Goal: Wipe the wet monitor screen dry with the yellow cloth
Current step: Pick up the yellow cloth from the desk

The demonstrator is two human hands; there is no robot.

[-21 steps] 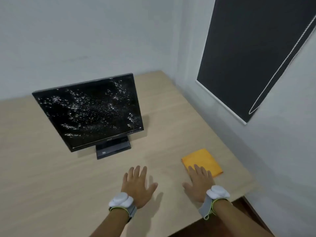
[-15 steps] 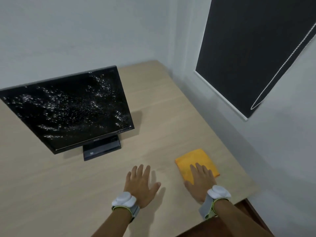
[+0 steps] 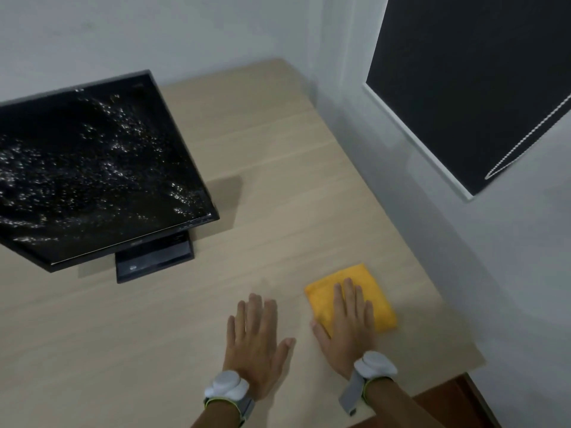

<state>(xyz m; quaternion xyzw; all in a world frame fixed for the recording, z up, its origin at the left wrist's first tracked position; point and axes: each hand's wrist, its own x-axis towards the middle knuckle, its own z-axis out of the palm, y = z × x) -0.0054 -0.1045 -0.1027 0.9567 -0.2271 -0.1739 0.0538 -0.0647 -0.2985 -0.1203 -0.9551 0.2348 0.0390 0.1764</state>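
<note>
The folded yellow cloth lies near the right edge of the pale wooden tabletop, with the right hand flat on it, fingers straight, gripping nothing. The left hand rests open on bare wood just beside it. The black flat monitor, its screen speckled with droplets, stands toward the tabletop's left side, well apart from the cloth.

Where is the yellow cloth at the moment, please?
In the head view, the yellow cloth lies folded on the table near its right edge, under the right hand's flat fingers, right of the monitor.
</note>
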